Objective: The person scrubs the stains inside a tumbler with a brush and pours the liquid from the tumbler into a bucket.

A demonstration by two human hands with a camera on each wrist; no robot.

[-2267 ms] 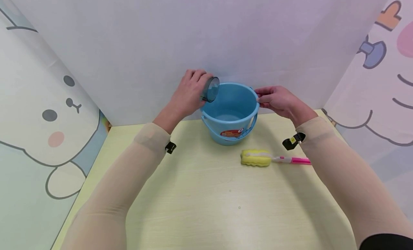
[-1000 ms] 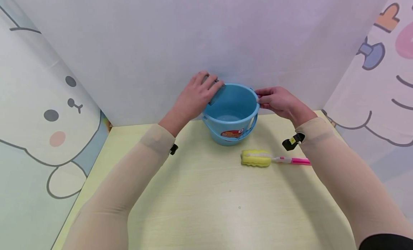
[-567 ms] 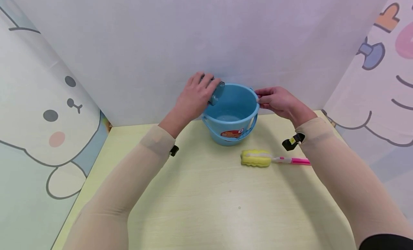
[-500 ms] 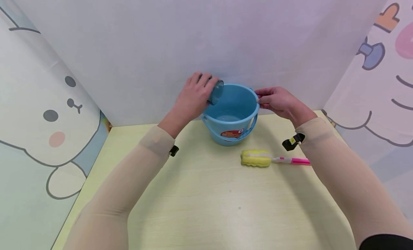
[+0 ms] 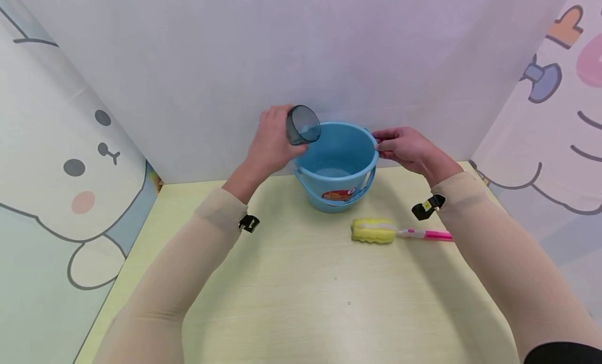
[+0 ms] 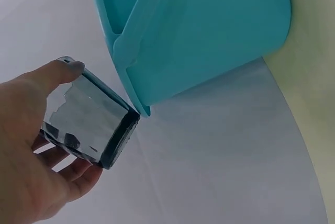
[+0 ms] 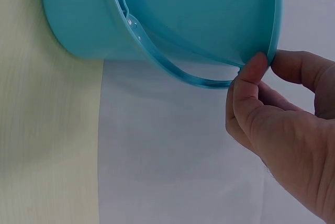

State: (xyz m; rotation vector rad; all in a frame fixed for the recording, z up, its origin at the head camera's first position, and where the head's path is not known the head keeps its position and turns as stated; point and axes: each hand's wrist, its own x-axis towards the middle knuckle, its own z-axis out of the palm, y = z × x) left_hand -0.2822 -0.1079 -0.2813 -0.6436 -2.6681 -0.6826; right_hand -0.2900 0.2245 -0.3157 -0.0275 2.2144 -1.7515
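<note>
My left hand (image 5: 273,143) grips a grey see-through drinking glass (image 5: 302,125), its fingers and thumb round the sides. The glass is tilted beside the left rim of a blue plastic bucket (image 5: 335,189), its mouth partly facing the head camera. In the left wrist view, one end of the glass (image 6: 89,114) is very close to the bucket's rim (image 6: 118,59); whether they touch I cannot tell. On the other side, my right hand (image 5: 406,147) pinches the bucket's rim between thumb and fingers, near the handle's joint (image 7: 235,80). The bucket stands upright.
A brush with a yellow sponge head (image 5: 373,230) and a pink and white handle (image 5: 437,235) lies in front of the bucket, partly behind the right sleeve. The pale wooden table (image 5: 301,301) meets a white wall sheet (image 5: 226,66) right behind the bucket.
My left hand first tipped the glass further over the bucket, then turned it back and drew slightly left, so its mouth shows again. The right hand and the bucket have stayed put.
</note>
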